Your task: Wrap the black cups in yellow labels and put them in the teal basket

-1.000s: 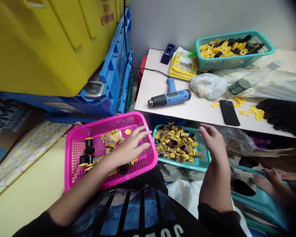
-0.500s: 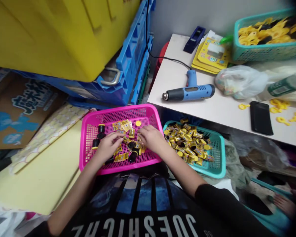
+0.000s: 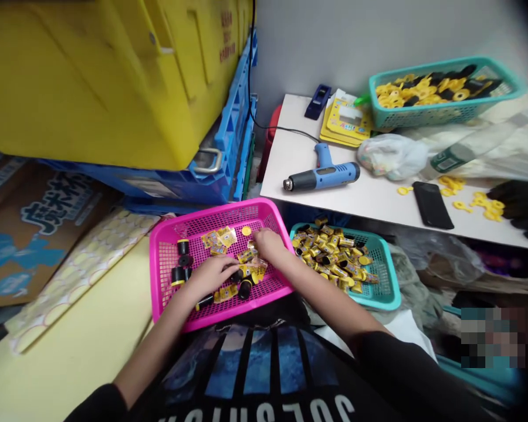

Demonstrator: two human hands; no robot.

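A pink mesh basket (image 3: 167,234) sits on my lap with black spools and yellow wrapped pieces (image 3: 220,237) in it. My left hand (image 3: 213,272) lies inside it, fingers curled over a black spool (image 3: 236,274). Just to the right, my right hand (image 3: 268,243) pinches at a yellow wrapped piece among the pile; what it grips is too small to name. Beside the pink basket stands a teal basket (image 3: 385,269) heaped with yellow-and-black spools.
A white table (image 3: 290,152) carries a blue heat gun (image 3: 323,174), a black phone (image 3: 432,204), a plastic bag (image 3: 391,156), yellow rings (image 3: 479,199) and another teal basket (image 3: 444,108). Yellow and blue crates (image 3: 114,88) are stacked at the left, above cardboard (image 3: 35,228).
My right hand crossed from the teal basket into the pink one. Both hands now work close together among the pieces there, and the view has shifted slightly.
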